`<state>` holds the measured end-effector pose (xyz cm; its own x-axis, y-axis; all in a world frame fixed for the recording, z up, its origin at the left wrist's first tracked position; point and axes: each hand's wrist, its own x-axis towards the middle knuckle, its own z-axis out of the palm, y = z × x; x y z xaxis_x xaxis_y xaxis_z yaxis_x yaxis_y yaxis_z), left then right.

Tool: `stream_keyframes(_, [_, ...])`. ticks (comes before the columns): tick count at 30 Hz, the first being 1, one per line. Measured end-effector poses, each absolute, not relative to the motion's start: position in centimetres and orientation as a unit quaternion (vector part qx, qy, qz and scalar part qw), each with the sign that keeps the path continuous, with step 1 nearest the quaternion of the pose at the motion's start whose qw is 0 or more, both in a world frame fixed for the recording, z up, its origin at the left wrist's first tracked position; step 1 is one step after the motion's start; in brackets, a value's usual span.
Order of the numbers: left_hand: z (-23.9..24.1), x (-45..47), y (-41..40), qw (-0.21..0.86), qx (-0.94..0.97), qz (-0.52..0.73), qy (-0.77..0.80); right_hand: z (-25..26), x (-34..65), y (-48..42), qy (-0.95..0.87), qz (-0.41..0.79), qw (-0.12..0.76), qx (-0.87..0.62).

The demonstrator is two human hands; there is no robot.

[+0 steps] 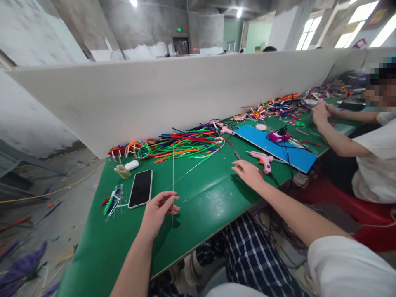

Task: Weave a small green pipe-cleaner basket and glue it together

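My left hand (159, 211) pinches a thin wire (173, 173) that stands upright above the green table (198, 206). My right hand (249, 172) lies on the table with fingers stretched out, close to scissors (237, 155) and a pink glue gun (262, 159). A pile of coloured pipe cleaners (188, 144) lies beyond the wire, against the white partition (173, 90).
A black phone (141, 188), a white earbud case (131, 165) and a small bundle of cut pieces (113, 202) lie at the left. A blue board (275, 146) sits to the right. Another person (368, 144) works at the far right with more pipe cleaners (287, 103).
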<state>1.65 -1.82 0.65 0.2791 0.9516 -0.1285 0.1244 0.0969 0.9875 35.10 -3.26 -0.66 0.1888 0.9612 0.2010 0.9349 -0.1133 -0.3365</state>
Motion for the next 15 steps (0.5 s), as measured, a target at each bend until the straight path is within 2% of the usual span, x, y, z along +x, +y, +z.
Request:
stream_keyframes(7, [0.7, 1.9, -2.2, 0.572, 0.586, 0.340, 0.463, -1.5, 39.7, -3.8, -0.574, 0.046, 0.053, -0.816])
stream_keyframes(15, [0.3, 1.7, -2.7, 0.588, 0.600, 0.320, 0.439, -1.3, 40.4, -2.7, -0.534, 0.114, 0.015, -0.838])
